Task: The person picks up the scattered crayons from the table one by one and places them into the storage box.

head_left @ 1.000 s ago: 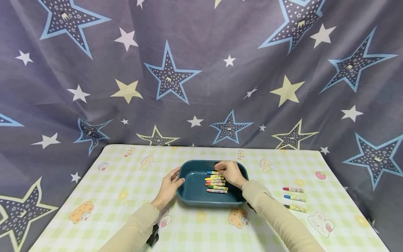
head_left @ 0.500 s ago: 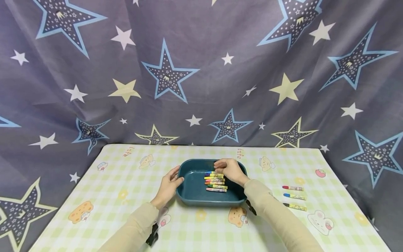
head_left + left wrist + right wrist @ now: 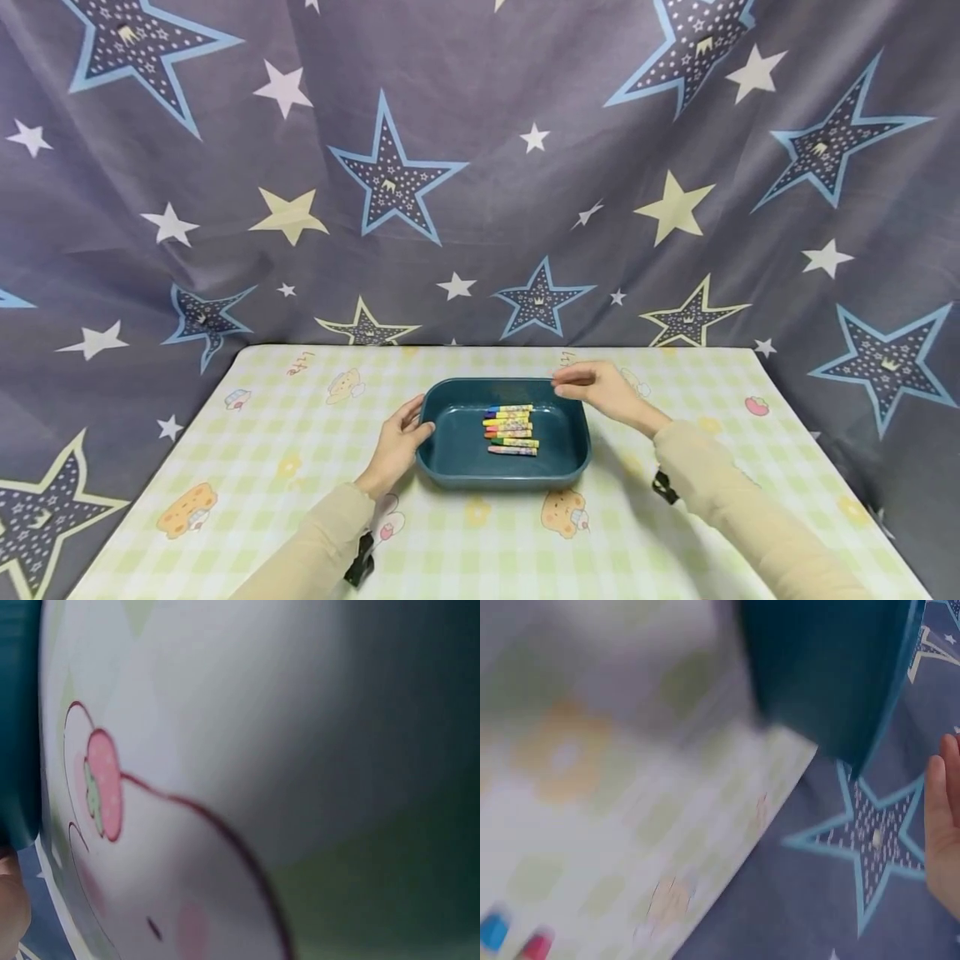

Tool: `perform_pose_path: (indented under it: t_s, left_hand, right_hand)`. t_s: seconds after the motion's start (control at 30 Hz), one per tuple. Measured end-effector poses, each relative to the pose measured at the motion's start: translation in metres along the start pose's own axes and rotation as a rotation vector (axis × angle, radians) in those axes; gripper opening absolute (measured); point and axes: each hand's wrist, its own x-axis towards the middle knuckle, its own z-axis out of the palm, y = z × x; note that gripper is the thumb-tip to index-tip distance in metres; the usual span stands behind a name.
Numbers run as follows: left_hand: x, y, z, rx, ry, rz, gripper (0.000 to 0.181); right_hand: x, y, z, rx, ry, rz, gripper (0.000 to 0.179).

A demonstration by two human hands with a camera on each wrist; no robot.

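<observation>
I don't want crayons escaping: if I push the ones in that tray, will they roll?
Probably a little, since the crayons look slim and round. They likely won't escape, because the tray has raised walls all round. They're probably light too, looking shorter than the left hand.

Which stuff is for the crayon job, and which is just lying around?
Probably for the job:
teal tray, held by the left hand
crayons inside it
blue crayon and red crayon, blurry, outside the tray
right hand

Probably just there:
checked tablecloth
starry curtain
</observation>
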Motion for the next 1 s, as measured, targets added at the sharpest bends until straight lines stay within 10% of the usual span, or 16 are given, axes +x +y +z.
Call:
perform_pose_path:
  t_s: [0.57,1.0]
  left_hand:
    - [0.004,-0.004,-0.009,0.033,0.030,0.013,0.054]
    - [0.004,-0.006,0.001,0.005,0.022,0.015,0.054]
  right_hand:
    - [-0.071,0.086,-0.093,-0.156,0.137,0.118,0.031]
    - [-0.112,0.135,-0.108,-0.127,0.152,0.258,0.041]
